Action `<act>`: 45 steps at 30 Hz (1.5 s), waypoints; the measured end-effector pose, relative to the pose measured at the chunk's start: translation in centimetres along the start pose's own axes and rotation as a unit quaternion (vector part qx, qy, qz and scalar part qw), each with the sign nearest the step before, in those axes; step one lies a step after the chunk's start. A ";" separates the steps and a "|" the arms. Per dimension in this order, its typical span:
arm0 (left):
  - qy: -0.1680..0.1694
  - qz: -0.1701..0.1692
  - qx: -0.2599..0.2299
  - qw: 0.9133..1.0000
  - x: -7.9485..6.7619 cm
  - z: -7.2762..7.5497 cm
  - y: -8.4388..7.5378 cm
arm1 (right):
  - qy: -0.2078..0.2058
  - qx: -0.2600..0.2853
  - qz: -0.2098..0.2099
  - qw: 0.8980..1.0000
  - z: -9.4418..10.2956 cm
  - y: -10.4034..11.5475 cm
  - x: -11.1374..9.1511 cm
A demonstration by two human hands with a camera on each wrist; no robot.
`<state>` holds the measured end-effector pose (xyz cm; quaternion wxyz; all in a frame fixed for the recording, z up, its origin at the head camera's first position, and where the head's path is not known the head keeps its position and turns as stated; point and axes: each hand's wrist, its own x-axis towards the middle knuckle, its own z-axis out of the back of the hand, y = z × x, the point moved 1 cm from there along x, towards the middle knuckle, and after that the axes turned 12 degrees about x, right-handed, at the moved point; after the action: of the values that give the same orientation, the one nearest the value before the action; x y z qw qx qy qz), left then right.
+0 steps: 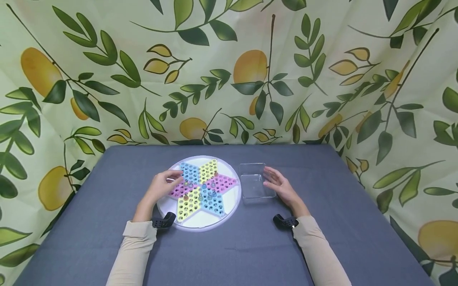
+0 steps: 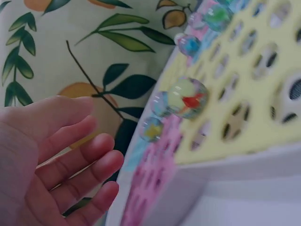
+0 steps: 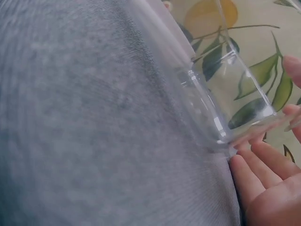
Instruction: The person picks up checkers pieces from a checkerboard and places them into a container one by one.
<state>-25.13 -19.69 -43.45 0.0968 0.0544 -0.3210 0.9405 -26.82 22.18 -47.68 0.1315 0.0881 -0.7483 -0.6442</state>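
Note:
A round white Chinese checkers board [image 1: 234,206] lies on the table, its star in blue, yellow and pink. Several glass marbles [image 2: 188,97] sit in the holes around the star's middle. Over the board's left edge hovers my left hand [image 1: 162,186], fingers loosely bent with nothing between them in the left wrist view. To the right of the board stands a clear plastic box [image 1: 252,194], with no contents showing. My right hand [image 1: 282,188] is beside its right wall, relaxed fingers [image 3: 263,162] right at the side and the thumb near the rim.
A dark grey cloth [image 1: 229,258] covers the table. Behind and at the sides hangs a curtain [image 1: 214,59] printed with leaves and yellow fruit. Each wrist wears a black band with a camera mount [image 1: 284,221].

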 end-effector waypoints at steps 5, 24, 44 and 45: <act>0.031 -0.001 0.015 0.999 -0.1 -0.1 0.4 | 0.022 0.012 0.000 1.000 -0.1 -0.3 0.0; 0.055 0.015 0.005 0.998 0.2 -1.3 1.1 | 0.014 0.000 -0.008 1.000 0.1 -0.4 -0.7; 0.047 0.026 0.026 0.998 0.2 -1.8 0.4 | 0.000 0.017 0.030 0.999 0.0 -0.5 -0.6; 0.047 0.028 0.026 0.998 0.2 -1.8 0.4 | 0.001 0.020 0.034 0.999 0.0 -0.6 -0.6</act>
<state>-25.48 -18.84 -45.04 0.0835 0.0035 -0.2932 0.9524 -26.32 22.28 -48.30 0.1522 0.0658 -0.7635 -0.6241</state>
